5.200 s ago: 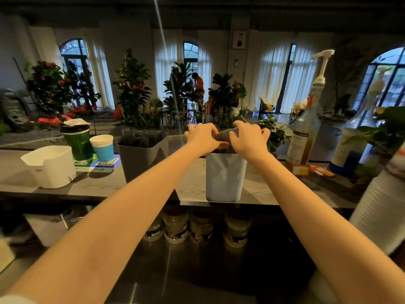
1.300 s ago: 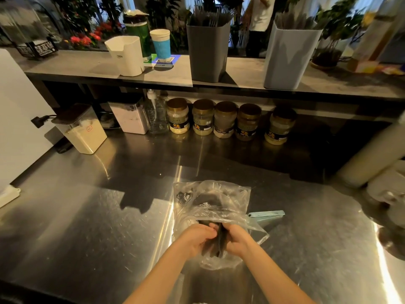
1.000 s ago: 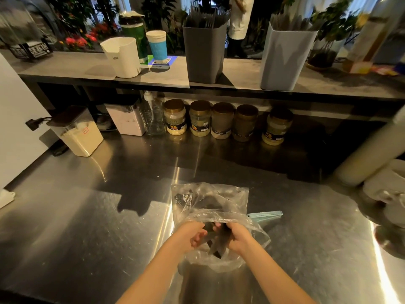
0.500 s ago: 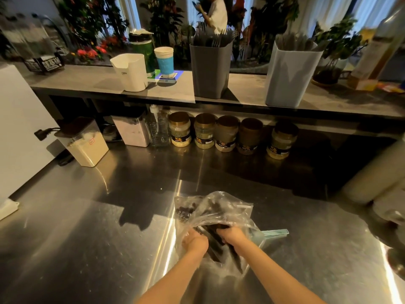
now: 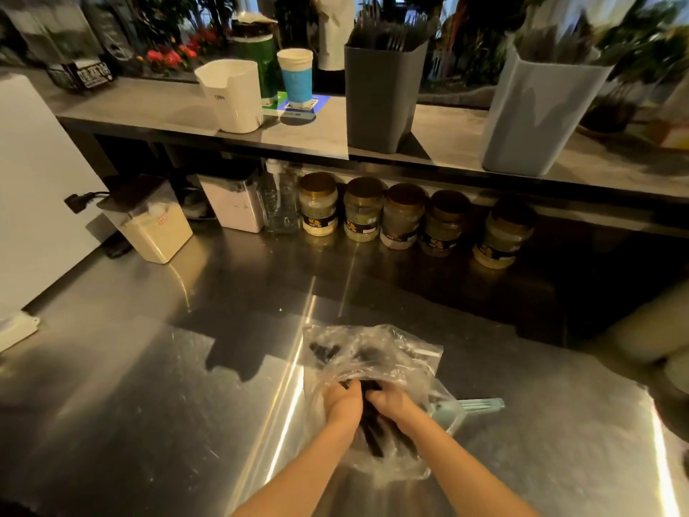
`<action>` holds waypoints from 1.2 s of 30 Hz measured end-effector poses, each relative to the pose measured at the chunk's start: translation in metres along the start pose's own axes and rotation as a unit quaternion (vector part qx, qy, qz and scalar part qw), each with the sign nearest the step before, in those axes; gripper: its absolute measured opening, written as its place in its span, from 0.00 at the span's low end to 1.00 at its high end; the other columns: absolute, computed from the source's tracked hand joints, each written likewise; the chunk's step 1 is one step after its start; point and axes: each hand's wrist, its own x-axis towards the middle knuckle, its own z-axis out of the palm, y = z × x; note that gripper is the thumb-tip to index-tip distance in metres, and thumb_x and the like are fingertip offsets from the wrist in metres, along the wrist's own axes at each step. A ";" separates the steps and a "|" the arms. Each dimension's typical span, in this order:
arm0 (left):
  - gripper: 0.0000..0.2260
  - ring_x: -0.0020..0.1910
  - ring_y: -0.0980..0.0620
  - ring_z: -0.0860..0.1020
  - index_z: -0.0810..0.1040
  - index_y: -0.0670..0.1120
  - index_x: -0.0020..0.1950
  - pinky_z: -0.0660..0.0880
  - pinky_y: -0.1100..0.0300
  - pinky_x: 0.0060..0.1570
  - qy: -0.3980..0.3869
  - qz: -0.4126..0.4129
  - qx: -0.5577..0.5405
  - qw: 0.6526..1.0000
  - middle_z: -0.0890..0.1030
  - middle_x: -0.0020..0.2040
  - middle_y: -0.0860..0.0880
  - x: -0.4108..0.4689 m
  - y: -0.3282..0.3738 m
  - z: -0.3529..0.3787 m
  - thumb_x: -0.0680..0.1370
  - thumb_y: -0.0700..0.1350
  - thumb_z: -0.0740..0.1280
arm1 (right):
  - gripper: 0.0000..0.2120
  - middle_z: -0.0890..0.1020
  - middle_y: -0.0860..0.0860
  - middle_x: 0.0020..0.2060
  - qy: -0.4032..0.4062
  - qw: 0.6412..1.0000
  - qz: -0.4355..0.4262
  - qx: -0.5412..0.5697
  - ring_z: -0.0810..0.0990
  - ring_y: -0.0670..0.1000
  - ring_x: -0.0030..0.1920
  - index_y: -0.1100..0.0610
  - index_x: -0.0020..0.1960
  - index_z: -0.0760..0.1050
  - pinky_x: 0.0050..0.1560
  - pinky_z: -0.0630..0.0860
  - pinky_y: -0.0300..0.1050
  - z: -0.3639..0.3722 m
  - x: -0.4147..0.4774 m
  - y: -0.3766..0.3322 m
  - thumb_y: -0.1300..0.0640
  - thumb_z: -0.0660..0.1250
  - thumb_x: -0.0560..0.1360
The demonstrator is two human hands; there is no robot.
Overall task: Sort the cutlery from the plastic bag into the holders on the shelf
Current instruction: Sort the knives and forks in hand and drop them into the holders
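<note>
A clear plastic bag [image 5: 376,352] lies on the steel counter [image 5: 149,386] with black plastic cutlery [image 5: 373,430] inside. Both my hands reach into its mouth. My left hand [image 5: 342,403] and my right hand [image 5: 391,404] curl round a bundle of the black cutlery; their fingertips are hidden by the bag. On the shelf [image 5: 305,138] above stand a dark grey holder [image 5: 380,98] full of forks and a light blue-grey holder [image 5: 537,110] with dark cutlery.
A white container [image 5: 233,95], a green cup [image 5: 257,65] and a blue cup [image 5: 296,74] stand on the shelf's left. Several jars [image 5: 363,210], a pump bottle [image 5: 277,199] and lidded tubs [image 5: 149,218] line the counter's back. A pale green tool [image 5: 473,406] lies beside the bag.
My hands left the light holder on the shelf and came down to the bag. Over the last second they pushed deeper into it and closed round the cutlery.
</note>
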 end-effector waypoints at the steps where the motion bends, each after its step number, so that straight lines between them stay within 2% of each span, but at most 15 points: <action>1: 0.18 0.62 0.41 0.74 0.73 0.39 0.66 0.69 0.52 0.64 -0.003 0.001 -0.025 1.000 0.75 0.64 0.40 0.000 0.000 0.001 0.78 0.45 0.62 | 0.15 0.78 0.57 0.51 -0.018 0.999 0.016 0.036 0.78 0.53 0.49 0.62 0.64 0.71 0.47 0.78 0.40 0.000 0.002 -0.002 0.64 0.56 0.78; 3: 0.18 0.61 0.41 0.75 0.74 0.40 0.65 0.69 0.52 0.64 -0.023 -0.020 -0.053 0.998 0.77 0.63 0.40 -0.001 0.002 -0.001 0.78 0.46 0.63 | 0.13 0.75 0.55 0.45 -0.059 0.992 0.050 0.100 0.75 0.52 0.43 0.63 0.60 0.72 0.44 0.78 0.41 -0.003 -0.004 -0.009 0.66 0.54 0.79; 6: 0.20 0.59 0.43 0.77 0.75 0.39 0.64 0.72 0.54 0.61 -0.053 -0.065 -0.057 0.995 0.79 0.60 0.41 -0.003 0.005 -0.004 0.76 0.50 0.66 | 0.15 0.76 0.57 0.42 -0.076 0.975 0.095 0.186 0.75 0.55 0.45 0.67 0.63 0.70 0.45 0.76 0.44 -0.008 -0.012 -0.011 0.68 0.52 0.79; 9: 0.22 0.59 0.43 0.77 0.73 0.39 0.64 0.73 0.54 0.61 -0.061 -0.099 -0.045 0.992 0.78 0.60 0.40 -0.001 0.007 -0.005 0.75 0.50 0.69 | 0.18 0.77 0.60 0.49 -0.084 0.961 0.112 0.239 0.76 0.57 0.51 0.68 0.65 0.69 0.52 0.77 0.49 -0.013 -0.017 -0.008 0.71 0.51 0.77; 12: 0.22 0.55 0.42 0.78 0.74 0.37 0.62 0.75 0.53 0.56 -0.065 -0.132 -0.077 0.986 0.79 0.57 0.40 0.001 0.010 -0.009 0.73 0.48 0.72 | 0.23 0.77 0.61 0.55 -0.123 0.956 0.101 0.245 0.77 0.59 0.55 0.64 0.66 0.69 0.57 0.76 0.53 -0.019 -0.026 -0.010 0.74 0.50 0.74; 14: 0.16 0.44 0.44 0.78 0.76 0.37 0.57 0.76 0.55 0.44 -0.106 -0.139 -0.133 0.976 0.80 0.47 0.41 0.000 0.012 -0.013 0.73 0.44 0.72 | 0.25 0.76 0.61 0.59 -0.169 0.957 0.079 0.223 0.77 0.59 0.56 0.61 0.68 0.67 0.52 0.78 0.53 -0.023 -0.033 -0.012 0.73 0.49 0.74; 16: 0.11 0.36 0.47 0.75 0.76 0.37 0.55 0.73 0.58 0.35 -0.157 -0.142 -0.173 0.962 0.77 0.39 0.43 0.002 0.011 -0.014 0.75 0.40 0.68 | 0.25 0.75 0.61 0.59 -0.198 0.959 0.061 0.194 0.77 0.59 0.54 0.59 0.69 0.65 0.50 0.78 0.53 -0.027 -0.039 -0.016 0.72 0.49 0.74; 18: 0.14 0.36 0.47 0.74 0.75 0.36 0.60 0.71 0.55 0.36 -0.151 -0.160 -0.193 0.956 0.76 0.39 0.42 0.004 0.010 -0.016 0.77 0.43 0.65 | 0.25 0.74 0.61 0.55 -0.206 0.960 0.050 0.182 0.77 0.58 0.48 0.58 0.69 0.65 0.49 0.78 0.54 -0.029 -0.041 -0.017 0.71 0.49 0.74; 19: 0.14 0.36 0.46 0.73 0.75 0.36 0.58 0.71 0.54 0.36 -0.148 -0.166 -0.210 0.952 0.76 0.39 0.42 0.004 0.010 -0.017 0.78 0.44 0.64 | 0.25 0.73 0.60 0.53 -0.201 0.962 0.046 0.180 0.77 0.56 0.44 0.58 0.68 0.67 0.45 0.78 0.52 -0.031 -0.042 -0.018 0.71 0.49 0.74; 21: 0.07 0.35 0.47 0.73 0.76 0.38 0.47 0.71 0.56 0.34 -0.162 -0.164 -0.228 0.946 0.75 0.37 0.43 -0.002 0.014 -0.020 0.79 0.42 0.63 | 0.21 0.75 0.58 0.49 -0.173 0.969 0.035 0.173 0.78 0.51 0.35 0.57 0.65 0.71 0.37 0.78 0.46 -0.034 -0.046 -0.020 0.69 0.52 0.76; 23: 0.07 0.34 0.46 0.74 0.74 0.40 0.39 0.73 0.56 0.35 -0.168 -0.187 -0.225 0.941 0.75 0.35 0.42 -0.003 0.015 -0.022 0.77 0.40 0.65 | 0.15 0.81 0.57 0.48 -0.116 0.982 0.024 0.146 0.82 0.52 0.39 0.55 0.61 0.74 0.41 0.81 0.47 -0.037 -0.051 -0.020 0.64 0.56 0.78; 28: 0.06 0.46 0.41 0.79 0.77 0.39 0.42 0.78 0.45 0.53 -0.207 -0.182 -0.225 0.935 0.80 0.41 0.39 -0.009 0.019 -0.017 0.75 0.41 0.67 | 0.13 0.81 0.54 0.50 -0.024 0.998 0.029 0.058 0.83 0.53 0.40 0.56 0.62 0.71 0.46 0.81 0.49 -0.048 -0.061 -0.023 0.61 0.53 0.80; 29: 0.06 0.44 0.41 0.79 0.76 0.38 0.41 0.78 0.44 0.51 -0.210 -0.188 -0.232 0.931 0.79 0.38 0.39 -0.012 0.019 -0.018 0.76 0.40 0.67 | 0.14 0.80 0.56 0.53 -0.017 0.999 0.029 0.030 0.83 0.56 0.43 0.57 0.64 0.70 0.48 0.80 0.51 -0.051 -0.063 -0.025 0.60 0.52 0.81; 32: 0.08 0.36 0.41 0.78 0.74 0.37 0.38 0.80 0.49 0.29 -0.224 -0.196 -0.264 0.918 0.78 0.30 0.41 -0.020 0.021 -0.017 0.77 0.38 0.65 | 0.17 0.80 0.56 0.54 0.021 0.999 0.019 -0.014 0.83 0.57 0.46 0.53 0.66 0.71 0.50 0.81 0.52 -0.058 -0.069 -0.027 0.55 0.51 0.81; 36: 0.10 0.31 0.47 0.73 0.72 0.40 0.35 0.76 0.56 0.35 -0.189 -0.198 -0.304 0.913 0.74 0.27 0.44 -0.026 0.021 -0.023 0.76 0.37 0.65 | 0.18 0.81 0.50 0.50 0.010 0.996 0.013 -0.092 0.83 0.49 0.36 0.50 0.65 0.72 0.37 0.80 0.41 -0.068 -0.086 -0.030 0.52 0.49 0.81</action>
